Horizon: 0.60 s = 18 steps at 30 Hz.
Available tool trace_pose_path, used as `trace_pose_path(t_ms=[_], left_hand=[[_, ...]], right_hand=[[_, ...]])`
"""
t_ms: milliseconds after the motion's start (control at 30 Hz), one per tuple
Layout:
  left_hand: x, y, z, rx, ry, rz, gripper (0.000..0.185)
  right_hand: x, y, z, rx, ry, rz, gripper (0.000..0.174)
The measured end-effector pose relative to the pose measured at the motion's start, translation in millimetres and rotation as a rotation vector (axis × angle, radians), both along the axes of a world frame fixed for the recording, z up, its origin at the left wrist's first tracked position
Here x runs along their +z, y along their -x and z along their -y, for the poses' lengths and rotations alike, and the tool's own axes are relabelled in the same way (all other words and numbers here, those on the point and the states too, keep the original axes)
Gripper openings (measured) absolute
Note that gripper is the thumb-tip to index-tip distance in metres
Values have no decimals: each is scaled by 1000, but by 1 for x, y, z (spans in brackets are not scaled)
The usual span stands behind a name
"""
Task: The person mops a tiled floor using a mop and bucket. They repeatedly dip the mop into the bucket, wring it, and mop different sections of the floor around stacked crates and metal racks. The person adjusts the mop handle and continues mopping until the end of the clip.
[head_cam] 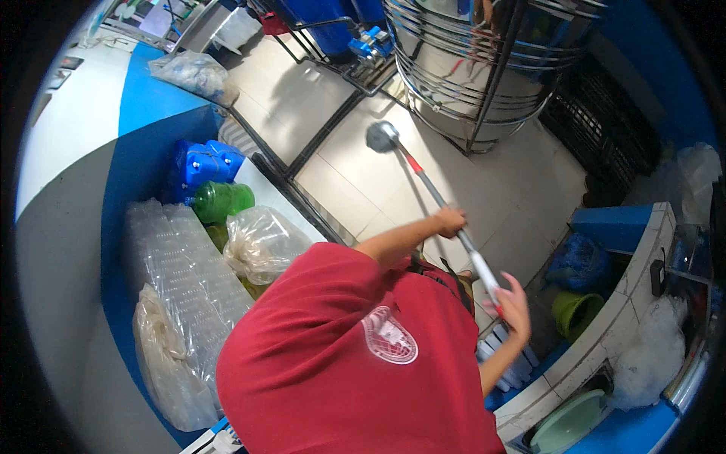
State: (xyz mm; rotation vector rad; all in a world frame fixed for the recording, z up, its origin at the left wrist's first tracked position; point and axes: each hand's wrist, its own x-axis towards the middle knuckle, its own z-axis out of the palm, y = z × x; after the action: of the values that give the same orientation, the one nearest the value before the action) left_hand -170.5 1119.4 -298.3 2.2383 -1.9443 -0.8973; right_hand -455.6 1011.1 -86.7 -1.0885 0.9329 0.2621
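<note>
A long-handled cleaning tool (434, 190) with a grey and red pole runs diagonally across the view. Its round head (383, 137), slightly blurred, is over the pale tiled floor (351, 176); whether it touches the tiles I cannot tell. My left hand (451, 221) is closed around the middle of the pole. Near the red upper end of the pole is my right hand (513, 306), its fingers spread and blurred, with the thumb side close to the pole; a firm grip does not show. A red shirt fills the lower middle of the view.
Round metal racks (476, 108) and a blue pump (370, 42) stand ahead. On the left lie a green water bottle (224, 201), blue jugs (207, 164) and clear plastic bags (266, 238). At right, a tiled counter edge (612, 318) borders a yellow-green bucket (575, 315) and black crates (601, 125).
</note>
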Motion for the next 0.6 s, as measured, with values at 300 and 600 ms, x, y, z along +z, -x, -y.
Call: trace_pose_path(t_ms=[300,600], left_hand=[[41,-20,-33,227,140,60,51],[106,236,142,-361,92,-616,41]], right_hand=[[-17,-48,25,568,231,146,57],[181,213,141,89,149,-216,51]])
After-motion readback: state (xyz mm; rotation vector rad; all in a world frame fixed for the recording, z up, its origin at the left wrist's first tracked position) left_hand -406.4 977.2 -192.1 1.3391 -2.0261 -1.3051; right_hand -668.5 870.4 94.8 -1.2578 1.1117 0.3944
